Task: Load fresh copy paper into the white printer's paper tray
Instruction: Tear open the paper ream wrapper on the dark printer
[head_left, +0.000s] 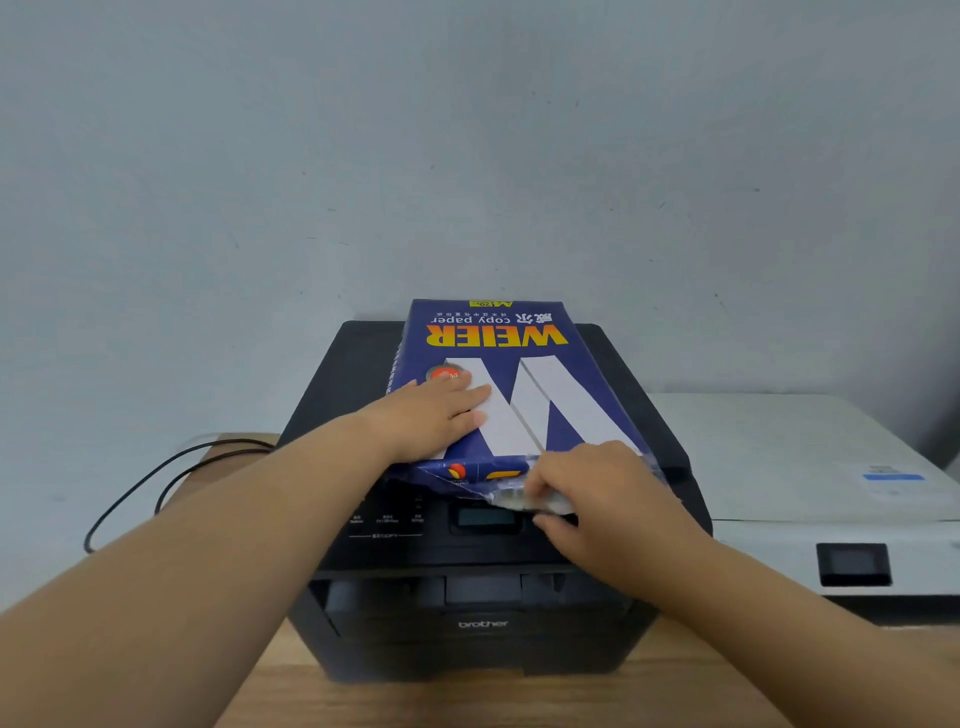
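A blue ream of copy paper (524, 364) in a wrapper marked WEIER lies on top of a black printer (483, 597). My left hand (441, 415) presses flat on the ream's near left part, fingers spread. At the ream's torn near end my right hand (587, 493) has its fingers closed on the edge of the white sheets (511, 500) that show through the ripped wrapper. The white printer (810, 467) stands to the right of the black one, its lid down; its paper tray is not visible.
Both printers rest on a wooden table (493, 701) against a pale wall. A black cable (156, 488) loops over the table's left end. A dark display panel (854, 564) is on the white printer's front.
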